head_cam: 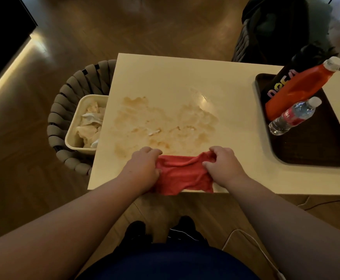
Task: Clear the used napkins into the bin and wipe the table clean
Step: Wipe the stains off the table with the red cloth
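A red cloth (182, 174) lies stretched at the near edge of the cream table (185, 77). My left hand (145, 166) grips its left end and my right hand (222, 165) grips its right end. Beyond the cloth a wide brownish smeared spill (165, 122) covers the middle of the table, with a small white napkin scrap (154, 131) in it. A cream bin (74, 130) holding crumpled used napkins (90, 122) sits on a chair to the left of the table.
A dark tray (316, 146) at the table's right end carries a red bottle (298, 87), a black bottle (280, 79) and a clear water bottle (292, 116). A woven chair (64, 98) stands left under the bin; a dark chair (266, 27) stands beyond the table. A white cable (235, 237) lies on the floor.
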{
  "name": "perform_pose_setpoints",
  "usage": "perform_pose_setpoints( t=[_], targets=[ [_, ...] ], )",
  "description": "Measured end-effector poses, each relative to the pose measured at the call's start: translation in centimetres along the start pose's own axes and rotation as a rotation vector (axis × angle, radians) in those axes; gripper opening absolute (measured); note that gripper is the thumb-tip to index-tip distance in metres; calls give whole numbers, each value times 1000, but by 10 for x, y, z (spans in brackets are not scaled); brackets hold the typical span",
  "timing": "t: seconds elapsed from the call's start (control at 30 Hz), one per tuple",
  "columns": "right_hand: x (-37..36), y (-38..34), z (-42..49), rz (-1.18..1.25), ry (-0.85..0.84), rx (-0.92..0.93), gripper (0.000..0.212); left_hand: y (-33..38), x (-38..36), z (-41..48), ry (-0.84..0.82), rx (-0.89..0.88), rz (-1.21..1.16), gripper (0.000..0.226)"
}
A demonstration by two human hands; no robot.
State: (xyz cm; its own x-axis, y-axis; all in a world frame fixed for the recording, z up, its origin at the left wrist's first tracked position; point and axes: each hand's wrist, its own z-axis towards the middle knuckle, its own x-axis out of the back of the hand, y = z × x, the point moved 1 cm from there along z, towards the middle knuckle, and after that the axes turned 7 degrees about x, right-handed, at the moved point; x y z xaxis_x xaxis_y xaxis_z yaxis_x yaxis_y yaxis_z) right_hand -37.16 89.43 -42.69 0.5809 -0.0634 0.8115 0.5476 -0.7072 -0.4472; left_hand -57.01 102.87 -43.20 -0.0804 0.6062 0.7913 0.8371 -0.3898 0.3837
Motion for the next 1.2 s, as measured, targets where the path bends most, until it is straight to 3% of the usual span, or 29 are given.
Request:
perform_pose_setpoints(
  t=[0.13, 0.27, 0.4, 0.5, 0.6, 0.73, 0.8, 1.03, 1.2],
  targets=[
    [-37, -14, -13, -160, -136, 124, 72, 4, -22, -5, -53, -193, 225, 43],
    [-72, -28, -27, -387, -308, 58, 88, 0, -42, -9, -137, -215, 388, 56],
    [-85, -35, -27, -246, -277, -12, 95, -1, -40, -14, -182, -277, 214, 62],
    [-83, -33, -15, -237, -247, -1, 97, -13, -27, -10, -36, -261, 90, 55],
    [-83, -37, -5, -287, -271, 24, 91, -34, -11, -7, 151, -129, 179, 67],
    [-91, -47, 4, -304, -287, 65, 77, -80, 4, 3, 63, 171, 259, 136],
    [-98, -50, 3, -291, -272, 103, 76, -97, 5, 5, 34, 219, 299, 153],
    [-110, -48, -8, -444, -272, 196, 76, -96, 6, 10, 31, 236, 379, 152],
    [-104, -52, 11, -453, -271, 222, 67, -80, 6, 15, -13, 101, 507, 144]
  ],
)
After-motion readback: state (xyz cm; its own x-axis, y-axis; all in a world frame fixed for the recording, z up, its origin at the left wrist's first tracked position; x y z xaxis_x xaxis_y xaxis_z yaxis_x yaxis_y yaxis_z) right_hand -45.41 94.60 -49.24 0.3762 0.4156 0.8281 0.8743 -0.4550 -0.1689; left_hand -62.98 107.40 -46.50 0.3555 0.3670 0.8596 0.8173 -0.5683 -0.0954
